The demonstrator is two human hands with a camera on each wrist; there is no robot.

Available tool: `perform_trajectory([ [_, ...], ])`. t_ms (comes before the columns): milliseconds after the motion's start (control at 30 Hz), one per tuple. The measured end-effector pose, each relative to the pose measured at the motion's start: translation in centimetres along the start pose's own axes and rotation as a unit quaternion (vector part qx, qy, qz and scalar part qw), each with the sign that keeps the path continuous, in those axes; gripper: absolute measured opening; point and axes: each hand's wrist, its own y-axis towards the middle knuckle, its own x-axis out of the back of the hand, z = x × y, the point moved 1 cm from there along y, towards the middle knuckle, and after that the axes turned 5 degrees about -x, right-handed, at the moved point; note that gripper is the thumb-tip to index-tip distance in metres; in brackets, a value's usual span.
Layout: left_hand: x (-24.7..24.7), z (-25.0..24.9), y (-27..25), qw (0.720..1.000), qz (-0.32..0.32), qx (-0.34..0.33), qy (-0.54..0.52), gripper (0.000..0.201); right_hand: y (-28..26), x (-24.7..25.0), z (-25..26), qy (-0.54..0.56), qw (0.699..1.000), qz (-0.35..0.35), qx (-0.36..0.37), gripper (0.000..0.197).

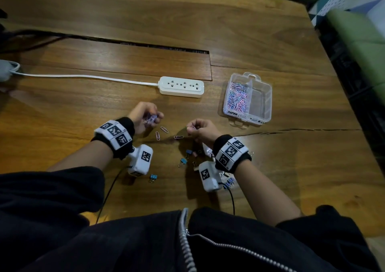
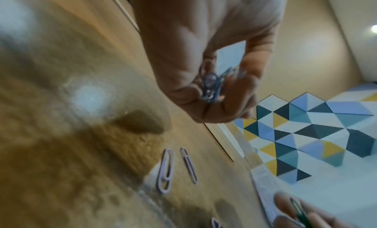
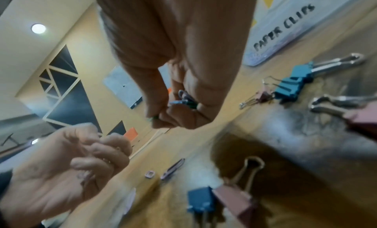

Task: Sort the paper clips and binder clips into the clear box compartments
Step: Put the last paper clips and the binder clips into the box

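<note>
Head view: your left hand [image 1: 145, 113] holds a bunch of paper clips [image 1: 150, 119], and your right hand [image 1: 200, 130] pinches a few more above the wooden desk [image 1: 104, 96]. Three loose clips [image 1: 164, 129] lie between your hands; binder clips [image 1: 183, 161] scatter beside your right wrist. The clear box [image 1: 248, 98] sits well right, its left compartment full, beside a white power strip [image 1: 181, 86].
</note>
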Motion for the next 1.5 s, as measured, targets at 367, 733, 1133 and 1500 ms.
perform_trajectory([
  [367,1.2,2.0,-1.1,0.747,0.076,-0.059,0.658,0.027,0.6,-1.8,1.3,0.169,0.984,0.037,-0.043,0.027],
  [733,0.8,1.8,-0.5,0.740,0.076,-0.055,0.666,0.024,1.2,-3.7,0.3,-0.413,0.907,-0.082,0.034,0.025],
  [1133,-1.4,1.6,1.0,0.765,0.048,-0.107,0.633,0.017,-0.9,-0.9,-0.8,-0.018,1.000,-0.020,0.007,0.020],
  [1500,-2.5,2.7,-0.3,0.696,0.045,-0.039,0.716,0.027,-3.5,0.6,-2.0,0.279,0.958,0.027,-0.056,0.032],
])
